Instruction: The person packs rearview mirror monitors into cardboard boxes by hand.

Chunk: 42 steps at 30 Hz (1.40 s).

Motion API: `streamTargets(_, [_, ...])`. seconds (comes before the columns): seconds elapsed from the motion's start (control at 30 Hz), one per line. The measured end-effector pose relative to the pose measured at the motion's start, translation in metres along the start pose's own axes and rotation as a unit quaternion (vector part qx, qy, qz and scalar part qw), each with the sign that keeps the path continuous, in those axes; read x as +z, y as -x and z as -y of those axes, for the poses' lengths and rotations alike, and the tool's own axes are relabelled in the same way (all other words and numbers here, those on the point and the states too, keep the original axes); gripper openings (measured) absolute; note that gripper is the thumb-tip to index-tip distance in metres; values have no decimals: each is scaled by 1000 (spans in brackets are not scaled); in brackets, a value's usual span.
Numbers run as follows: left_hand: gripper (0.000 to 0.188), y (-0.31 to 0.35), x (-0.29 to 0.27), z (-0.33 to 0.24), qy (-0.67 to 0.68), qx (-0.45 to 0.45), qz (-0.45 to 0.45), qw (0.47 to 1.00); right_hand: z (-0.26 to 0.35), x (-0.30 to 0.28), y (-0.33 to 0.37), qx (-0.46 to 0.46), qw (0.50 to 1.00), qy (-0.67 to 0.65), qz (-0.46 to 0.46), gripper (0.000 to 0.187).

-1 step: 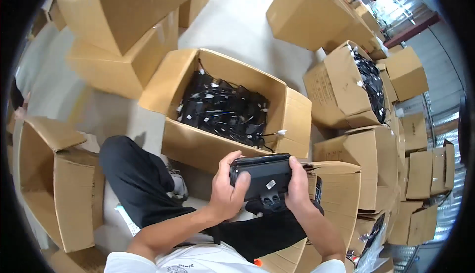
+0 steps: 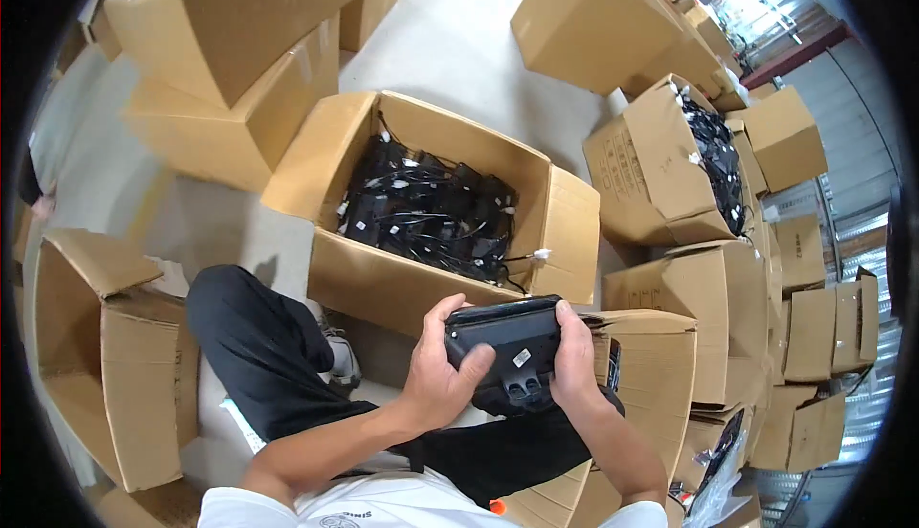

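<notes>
Over my lap I hold a flat black plastic device (image 2: 500,360) with rounded corners, a small white label and a hinged-looking bracket on its lower edge. My left hand (image 2: 439,363) grips its left end, thumb laid across the face. Fingers of my right hand (image 2: 576,360) wrap the right end. Just beyond the device stands an open carton (image 2: 383,277) filled with similar black units (image 2: 436,207), tangled black cables and white connectors. What kind of device it is, I cannot make out.
To my left is an open carton (image 2: 144,375). Large closed boxes (image 2: 196,126) are stacked at the far left. On the right, another carton (image 2: 637,169) of cabled black parts sits among many boxes. At the far left edge another person's hand (image 2: 43,206) shows.
My left thumb has slid a little right and down across the device's face. The surroundings sit slightly further left in view. Both hands keep their hold.
</notes>
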State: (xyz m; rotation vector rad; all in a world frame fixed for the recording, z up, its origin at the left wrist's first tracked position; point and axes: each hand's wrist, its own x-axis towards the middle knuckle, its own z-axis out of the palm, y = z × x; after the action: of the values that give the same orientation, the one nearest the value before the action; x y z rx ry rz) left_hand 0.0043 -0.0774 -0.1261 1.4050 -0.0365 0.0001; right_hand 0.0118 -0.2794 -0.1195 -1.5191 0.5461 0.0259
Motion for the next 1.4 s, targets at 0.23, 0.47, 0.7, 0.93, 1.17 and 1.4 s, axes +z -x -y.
streamTargets(0.23, [68,-63,-57,-34,-78,-264,319,907,37,19,6,-48,989,50,133,47])
streamTargets(0.47, [59,-175,-18,-13,190,-259,164,933,46,25,6,167,933,-14,320,76])
streamTargets(0.7, [41,-254,55,181,166,-338,73,924,28,9,10,140,964,-96,205,73])
streamTargets(0.93, [48,-302,114,352,169,-371,-14,913,60,0,9,128,954,-52,266,47])
streamTargets(1.17, [65,-312,142,370,5,-411,33,911,57,-19,18,17,966,-33,255,42])
streamTargets(1.4, [77,-295,100,295,-265,-349,164,884,53,-32,28,-189,961,-28,199,24])
